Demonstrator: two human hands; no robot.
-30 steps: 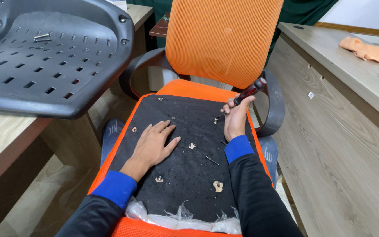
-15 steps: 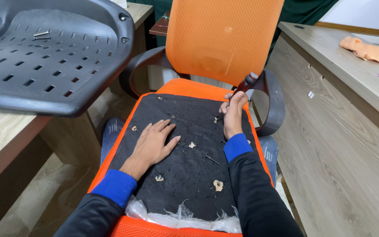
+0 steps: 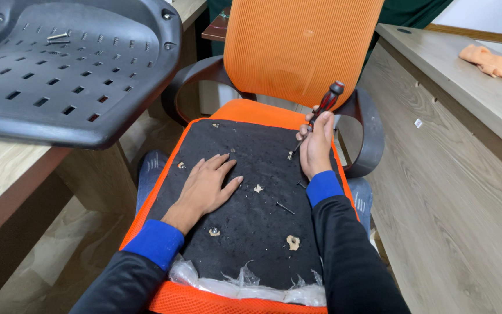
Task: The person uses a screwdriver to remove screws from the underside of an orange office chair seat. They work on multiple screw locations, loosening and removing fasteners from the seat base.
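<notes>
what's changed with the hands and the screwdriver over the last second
The right hand has tipped the screwdriver up steeper, its handle swinging from out to the right to nearly over the tip, which stays at the same screw hole in the black seat underside. The left hand stays flat on that underside. The loose screw and the grey seat shell on the desk have not moved.

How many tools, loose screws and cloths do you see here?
Screwdriver, in the right hand: 1
Loose screws, one on the black seat underside, two on the grey plastic shell: 3
Orange cloth: 1
Total: 5
</notes>
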